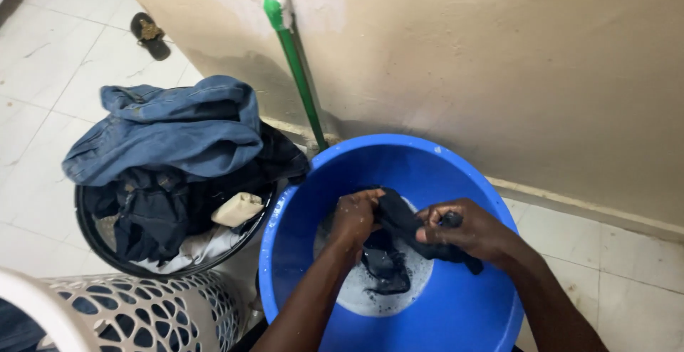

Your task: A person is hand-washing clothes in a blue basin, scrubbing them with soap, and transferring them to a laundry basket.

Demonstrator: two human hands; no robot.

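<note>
A dark wet cloth (399, 238) was clenched tight in both the left hand (354, 216) and right hand (467, 231), held over soapy water inside the blue basin (456, 309), beside a full laundry basket (92, 234).

One view only, head cam, worn high and tilted steeply down and fwd; no second view is given, so nothing is shared. The blue basin (399, 174) is framed close, at approx 6 o'clock, cut off by the bottom edge. Both forearms are seen entering from the bottom, so the cam is set right above them. The beige wall (499, 60) is faced ahead, filling 12 to 3 o'clock. The dark laundry basket (100, 241) is caught at 9 o'clock, the white lattice basket (135, 313) at 7 o'clock, nearest the lens. Tiled floor (64, 45) is seen receding toward 10 o'clock.
</note>
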